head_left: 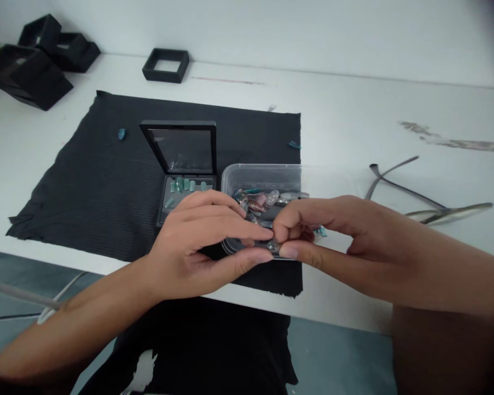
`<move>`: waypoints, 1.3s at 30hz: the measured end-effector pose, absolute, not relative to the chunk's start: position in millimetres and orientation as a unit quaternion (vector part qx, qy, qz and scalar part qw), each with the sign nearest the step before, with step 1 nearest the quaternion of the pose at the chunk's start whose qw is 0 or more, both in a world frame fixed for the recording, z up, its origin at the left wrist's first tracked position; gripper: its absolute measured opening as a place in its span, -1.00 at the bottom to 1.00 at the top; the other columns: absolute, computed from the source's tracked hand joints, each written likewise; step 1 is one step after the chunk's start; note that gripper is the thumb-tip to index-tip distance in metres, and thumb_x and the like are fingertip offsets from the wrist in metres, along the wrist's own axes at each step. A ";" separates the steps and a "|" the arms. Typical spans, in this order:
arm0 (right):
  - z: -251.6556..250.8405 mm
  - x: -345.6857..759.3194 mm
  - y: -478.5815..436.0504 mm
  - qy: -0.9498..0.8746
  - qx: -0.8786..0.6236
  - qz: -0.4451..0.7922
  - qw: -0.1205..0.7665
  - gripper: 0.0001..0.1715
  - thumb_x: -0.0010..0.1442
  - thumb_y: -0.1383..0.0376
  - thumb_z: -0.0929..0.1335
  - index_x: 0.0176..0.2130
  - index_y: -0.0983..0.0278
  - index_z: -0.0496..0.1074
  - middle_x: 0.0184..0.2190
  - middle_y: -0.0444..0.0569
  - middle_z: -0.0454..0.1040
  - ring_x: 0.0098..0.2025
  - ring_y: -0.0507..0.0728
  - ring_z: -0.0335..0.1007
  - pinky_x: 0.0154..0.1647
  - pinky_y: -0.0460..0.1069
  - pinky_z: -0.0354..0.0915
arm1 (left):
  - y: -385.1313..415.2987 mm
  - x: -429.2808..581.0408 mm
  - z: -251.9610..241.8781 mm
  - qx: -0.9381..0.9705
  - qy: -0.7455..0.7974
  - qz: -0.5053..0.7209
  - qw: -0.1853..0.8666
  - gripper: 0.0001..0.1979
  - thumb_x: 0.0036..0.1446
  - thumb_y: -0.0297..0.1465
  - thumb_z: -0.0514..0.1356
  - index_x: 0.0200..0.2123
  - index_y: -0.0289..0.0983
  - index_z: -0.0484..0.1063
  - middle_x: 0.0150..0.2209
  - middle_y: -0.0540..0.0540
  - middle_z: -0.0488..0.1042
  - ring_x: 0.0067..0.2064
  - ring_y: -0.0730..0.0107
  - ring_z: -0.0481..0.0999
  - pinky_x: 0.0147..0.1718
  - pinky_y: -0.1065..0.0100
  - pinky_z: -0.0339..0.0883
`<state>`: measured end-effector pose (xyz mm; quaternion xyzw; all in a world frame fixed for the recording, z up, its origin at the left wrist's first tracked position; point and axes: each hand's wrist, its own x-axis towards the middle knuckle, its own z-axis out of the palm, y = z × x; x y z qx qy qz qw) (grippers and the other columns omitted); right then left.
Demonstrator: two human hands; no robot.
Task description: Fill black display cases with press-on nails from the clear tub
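Note:
My left hand [208, 244] and my right hand [333, 236] meet over the front of a clear plastic tub [251, 173]. Between their thumbs and forefingers they pinch a small, shiny, clear-grey press-on nail [273, 246], mostly covered by the fingertips. Loose press-on nails [272, 197] in pink, silver and teal fill the tub behind my fingers. Left of the tub stands a black display case [215, 148] with its clear lid raised. Several green press-on nails [186, 184] lie inside it, and my left hand hides its front part.
Beneath the case and tub lies a black cloth [107, 181] with a blue nail [122, 134] on it. Black frame boxes [33, 71] are stacked at the far left, and one black frame [165, 66] stands near the wall. Dark straps [411, 189] lie at right.

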<state>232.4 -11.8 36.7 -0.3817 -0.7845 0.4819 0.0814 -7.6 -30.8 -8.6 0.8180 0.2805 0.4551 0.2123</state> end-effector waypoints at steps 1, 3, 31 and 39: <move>36.6 232.9 -12.2 -0.785 -0.382 0.480 0.082 -0.94 0.24 0.27 0.44 -0.23 0.09 0.49 -0.41 -0.21 0.49 -0.41 0.06 0.32 -0.39 -0.03 0.26 | -31.0 -7.4 -7.8 0.817 0.280 0.453 0.220 -0.89 0.17 -0.40 0.42 -0.24 -0.24 0.56 -0.34 0.03 0.69 -0.29 0.44 0.65 -0.09 0.27 0.56; 36.6 233.5 -12.9 -0.786 -0.384 0.477 0.082 -0.95 0.24 0.26 0.44 -0.24 0.09 0.49 -0.41 -0.21 0.50 -0.41 0.06 0.32 -0.40 -0.03 0.26 | -31.5 -7.0 -6.6 0.817 0.278 0.447 0.236 -0.91 0.18 -0.43 0.41 -0.28 -0.22 0.56 -0.35 0.05 0.68 -0.29 0.45 0.65 -0.09 0.27 0.55; 26.4 248.2 -6.4 -0.739 -0.448 0.474 0.172 -0.79 0.39 0.08 0.32 -0.24 0.12 0.38 -0.42 -0.13 0.40 -0.38 0.08 0.30 -0.41 -0.01 0.27 | -37.2 -11.4 -18.3 0.726 0.273 0.563 0.286 -0.95 0.32 -0.41 0.19 -0.23 -0.19 0.34 -0.40 0.02 0.54 -0.35 0.38 0.58 -0.21 0.18 0.52; 32.7 246.0 -10.0 -0.705 -0.396 0.547 0.215 -0.90 0.39 0.12 0.34 -0.16 0.06 0.38 -0.45 -0.15 0.39 -0.39 0.07 0.30 -0.41 0.01 0.25 | -34.0 -11.3 -15.9 0.798 0.286 0.489 0.204 -0.86 0.13 -0.45 0.35 -0.40 -0.22 0.43 -0.47 0.04 0.57 -0.29 0.34 0.58 -0.22 0.20 0.49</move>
